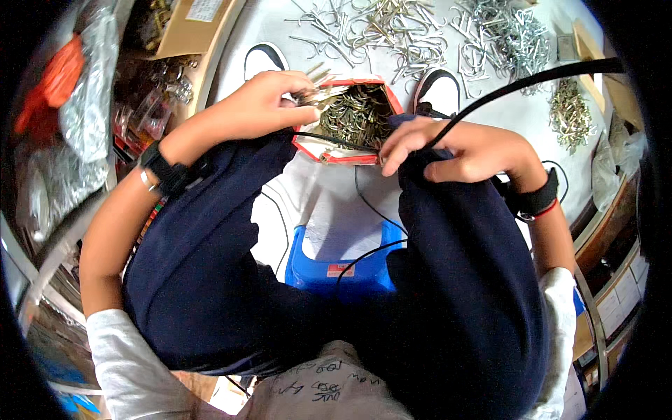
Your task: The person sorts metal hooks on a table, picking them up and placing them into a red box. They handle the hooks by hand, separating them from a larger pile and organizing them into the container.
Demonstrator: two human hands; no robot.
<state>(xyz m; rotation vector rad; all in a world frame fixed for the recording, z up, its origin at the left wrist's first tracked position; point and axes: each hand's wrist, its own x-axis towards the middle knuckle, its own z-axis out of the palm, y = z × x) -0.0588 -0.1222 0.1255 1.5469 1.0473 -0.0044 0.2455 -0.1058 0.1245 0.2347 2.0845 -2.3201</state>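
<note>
My left hand [269, 105] is closed on a few metal hooks [323, 92], which stick out past its fingertips at the left rim of a box. The box [329, 152], white inside with red edges, stands between my knees and holds a heap of brass-coloured curved hooks [355, 117]. My right hand [458, 148] lies over my right knee, fingers apart and holding nothing I can see. Its fingertips reach the box's right front corner; whether they touch it I cannot tell.
Silver hooks [500, 38] and mixed hooks [399, 31] lie in piles beyond my shoes, with a small brass-coloured pile [571, 115] at right. A black cable [532, 82] crosses near my right hand. Below me is a blue stool [336, 271]. Cartons and plastic bags [91, 105] line the left.
</note>
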